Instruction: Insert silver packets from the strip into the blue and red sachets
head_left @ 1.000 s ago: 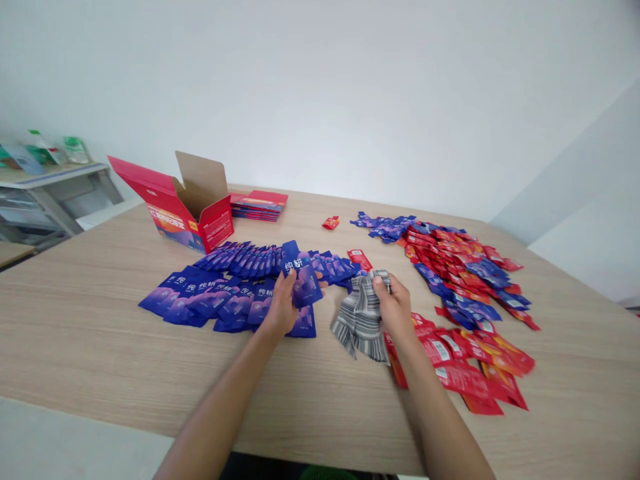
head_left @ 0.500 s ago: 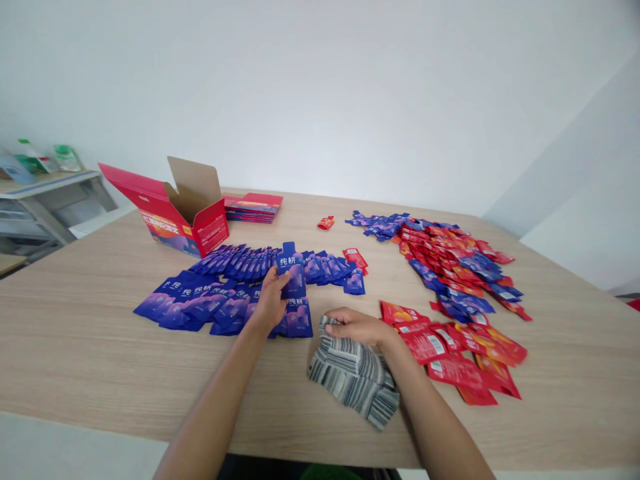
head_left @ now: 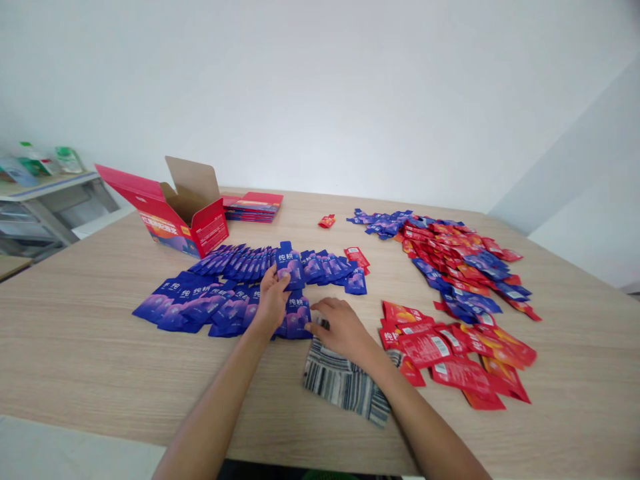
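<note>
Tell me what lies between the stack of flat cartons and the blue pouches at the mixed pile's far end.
In the head view, one red pouch lies between the flat cartons and those blue pouches, with tabletop on both sides.

Pale wall (head_left: 320,100) behind wood-grain table (head_left: 125,373)

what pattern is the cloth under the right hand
The cloth has light and dark stripes; head view.
</note>
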